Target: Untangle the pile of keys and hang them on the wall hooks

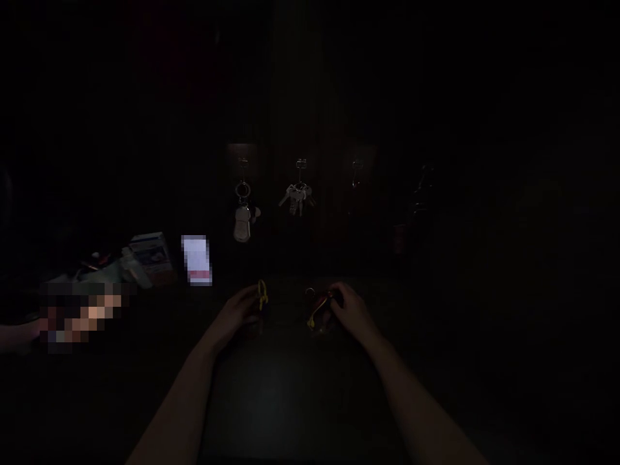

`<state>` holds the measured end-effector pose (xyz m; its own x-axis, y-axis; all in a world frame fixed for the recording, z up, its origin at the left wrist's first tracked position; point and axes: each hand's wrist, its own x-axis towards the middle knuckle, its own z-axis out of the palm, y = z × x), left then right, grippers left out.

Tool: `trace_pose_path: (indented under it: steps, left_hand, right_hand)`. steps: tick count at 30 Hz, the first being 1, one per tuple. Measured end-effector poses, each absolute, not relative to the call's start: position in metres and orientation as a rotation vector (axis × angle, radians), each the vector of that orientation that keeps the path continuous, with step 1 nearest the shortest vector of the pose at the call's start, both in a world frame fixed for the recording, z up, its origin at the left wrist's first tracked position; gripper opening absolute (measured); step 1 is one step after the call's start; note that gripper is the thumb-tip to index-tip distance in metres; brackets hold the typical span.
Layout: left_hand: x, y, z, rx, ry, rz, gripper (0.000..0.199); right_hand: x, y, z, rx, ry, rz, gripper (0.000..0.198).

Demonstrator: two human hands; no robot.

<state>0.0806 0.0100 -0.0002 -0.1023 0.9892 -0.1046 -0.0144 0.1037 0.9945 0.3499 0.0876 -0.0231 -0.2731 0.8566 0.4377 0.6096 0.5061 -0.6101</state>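
The scene is very dark. My left hand [241, 305] is closed around a small dark item with a yellow cord loop [262, 294] sticking up from it. Across a gap to the right, my right hand [347, 302] pinches a dark reddish item with a yellow cord [316, 315] hanging down its front. A small metal ring [310, 292] shows at that item's upper left. Both hands are low over the dark tabletop [271, 387]. The light is too weak to tell what kind of items these are.
Behind my hands hang a key ring with a pale fob [242, 223] and a bunch of keys [299, 197], each on a hook. Another hook [356, 174] is to their right. A box [152, 255] and a bright blurred rectangle [196, 259] are at left, near a forearm [19, 337].
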Motion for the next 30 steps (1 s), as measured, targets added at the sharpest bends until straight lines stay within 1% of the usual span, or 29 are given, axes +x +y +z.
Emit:
trace_pose_path:
  steps: [3, 6, 11, 16, 20, 24, 27, 30]
  left_hand:
    - [0.080, 0.011, 0.000, 1.131, 1.351, 1.235, 0.042]
    - [0.075, 0.013, 0.001, 1.143, 1.578, 1.338, 0.037]
    - [0.062, 0.010, 0.008, 1.054, 1.892, 1.532, 0.036]
    - [0.058, 0.008, 0.011, 0.949, 1.939, 1.729, 0.031]
    - [0.058, 0.009, 0.008, 0.950, 1.913, 1.721, 0.029]
    - [0.060, 0.010, 0.008, 0.961, 1.909, 1.702, 0.029]
    - [0.066, 0.010, 0.008, 1.036, 1.928, 1.648, 0.028]
    - [0.076, 0.011, 0.003, 1.285, 1.939, 1.538, 0.025]
  right_hand:
    - [0.351, 0.089, -0.023, -1.210, -2.002, 0.419, 0.022]
    - [0.351, 0.089, -0.024, -1.195, -2.016, 0.419, 0.023]
    - [0.352, 0.091, -0.025, -1.143, -2.020, 0.431, 0.024]
    - [0.350, 0.086, -0.022, -0.966, -2.079, 0.541, 0.024]
    - [0.345, 0.079, -0.016, -0.834, -2.121, 0.675, 0.030]
    - [0.350, 0.084, -0.012, -0.952, -1.783, 0.761, 0.034]
    - [0.361, 0.094, -0.013, -1.079, -1.548, 0.738, 0.032]
    - [0.370, 0.102, -0.016, -1.202, -1.510, 0.644, 0.028]
